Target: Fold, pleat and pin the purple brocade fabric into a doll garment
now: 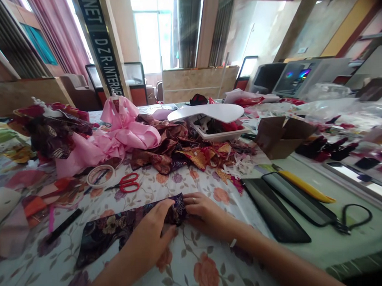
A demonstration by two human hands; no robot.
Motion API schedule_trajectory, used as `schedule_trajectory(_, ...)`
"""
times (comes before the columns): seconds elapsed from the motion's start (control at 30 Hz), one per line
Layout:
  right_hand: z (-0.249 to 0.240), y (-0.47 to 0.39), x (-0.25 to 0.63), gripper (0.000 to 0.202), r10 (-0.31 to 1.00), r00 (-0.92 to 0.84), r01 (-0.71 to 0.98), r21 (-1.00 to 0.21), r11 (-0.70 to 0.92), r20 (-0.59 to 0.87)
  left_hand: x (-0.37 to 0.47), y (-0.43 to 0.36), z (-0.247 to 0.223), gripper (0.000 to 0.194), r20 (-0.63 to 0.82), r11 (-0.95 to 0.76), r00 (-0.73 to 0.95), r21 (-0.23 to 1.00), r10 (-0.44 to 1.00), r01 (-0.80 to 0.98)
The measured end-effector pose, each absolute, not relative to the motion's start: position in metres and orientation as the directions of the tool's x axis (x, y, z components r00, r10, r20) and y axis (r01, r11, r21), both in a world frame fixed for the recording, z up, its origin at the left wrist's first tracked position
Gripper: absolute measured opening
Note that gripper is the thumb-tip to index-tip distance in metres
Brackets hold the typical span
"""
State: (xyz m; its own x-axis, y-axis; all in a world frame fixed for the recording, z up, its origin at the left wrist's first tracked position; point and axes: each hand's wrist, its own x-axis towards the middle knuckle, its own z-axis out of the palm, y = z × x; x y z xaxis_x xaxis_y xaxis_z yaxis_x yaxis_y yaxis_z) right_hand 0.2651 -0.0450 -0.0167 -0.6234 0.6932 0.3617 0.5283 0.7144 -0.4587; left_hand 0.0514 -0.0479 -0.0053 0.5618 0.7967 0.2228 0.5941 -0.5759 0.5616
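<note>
A dark purple fabric strip with a floral pattern lies across the flowered tablecloth. My left hand is closed over the strip near its right end, fingers curled on top and thumb below. Against the bunched end of the same fabric, my right hand holds with bent fingers; a ring shows on one of them. The fingertips of both hands are partly hidden by the cloth. Beyond the hands lie red-handled scissors and a roll of white tape.
Pink satin fabric and brown shiny fabric are heaped at the back. An open brown box, a black phone-like slab and a yellow cutter lie right. A black strip rests left, near cloth scraps.
</note>
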Motion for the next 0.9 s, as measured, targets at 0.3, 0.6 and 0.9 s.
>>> schedule_trajectory(0.3,-0.01,-0.054,0.27,0.021,0.707,-0.648,0.549,-0.471,0.691,0.282,0.058,-0.044,-0.023,0.024,0.338,-0.579,0.471,0.444,0.815,0.684)
schedule_trajectory(0.6,-0.015,-0.066,0.273,0.026,0.607,-0.729,0.595,-0.144,0.79,0.317,0.069,-0.049,-0.025,0.035,0.387,-0.613,0.509,0.22,0.769,0.758)
schedule_trajectory(0.9,-0.017,-0.08,0.287,0.03,0.565,-0.783,0.6,0.08,0.796,0.26,0.071,-0.051,-0.025,0.039,0.352,-0.603,0.529,0.142,0.772,0.785)
